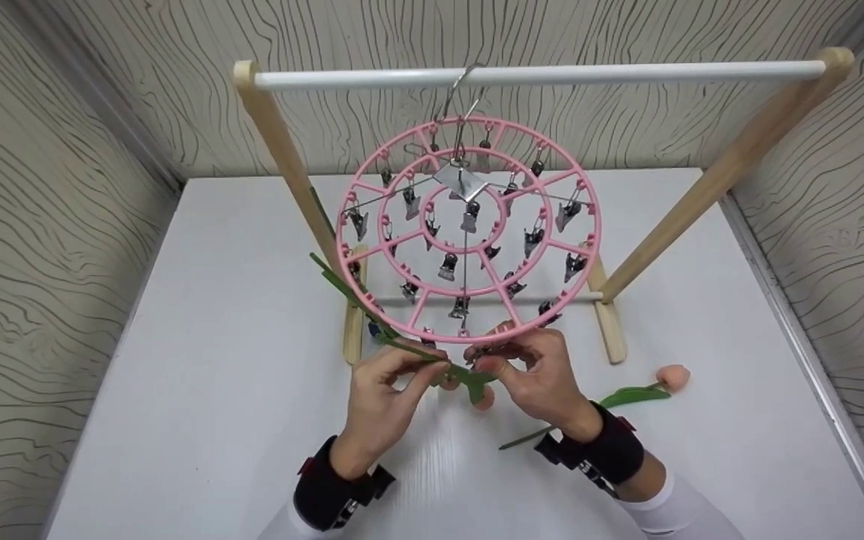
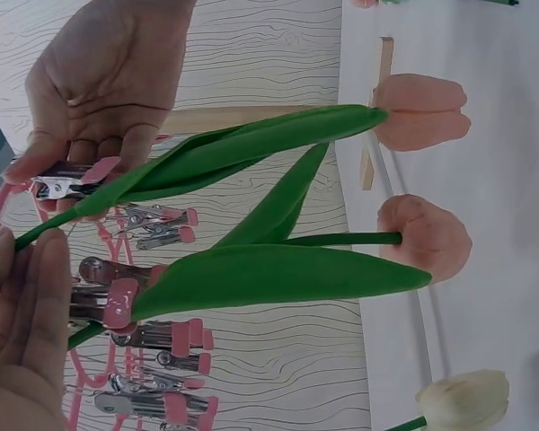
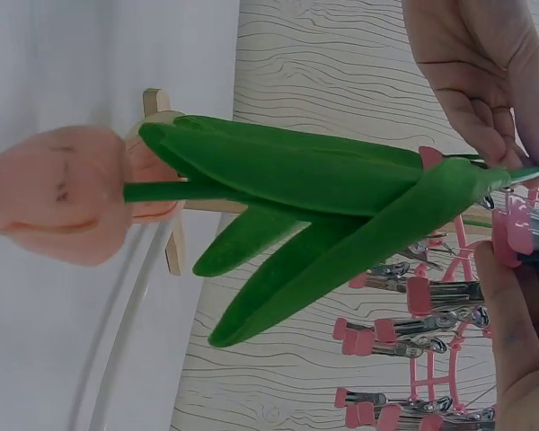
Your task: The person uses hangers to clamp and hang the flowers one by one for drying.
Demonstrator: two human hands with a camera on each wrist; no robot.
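A pink round clip hanger point(image 1: 469, 225) hangs from the white rod point(image 1: 552, 73) of a wooden rack. Both hands meet at its near rim. My left hand point(image 1: 432, 365) pinches the green stem point(image 2: 45, 229) of a pink tulip point(image 1: 481, 397) just under the rim. My right hand point(image 1: 489, 361) pinches a metal clip point(image 2: 67, 182) with pink tips right beside that stem. In the left wrist view two pink tulip heads point(image 2: 422, 112) point(image 2: 427, 238) hang below long green leaves point(image 2: 278, 269). The right wrist view shows one head point(image 3: 63, 193) and the leaves point(image 3: 323, 189).
Another pink tulip point(image 1: 672, 375) lies on the white table point(image 1: 214, 375), right of my right wrist. A white tulip point(image 2: 463, 400) lies low in the left wrist view. The rack's wooden legs point(image 1: 282, 150) stand behind the hanger. Patterned walls enclose three sides.
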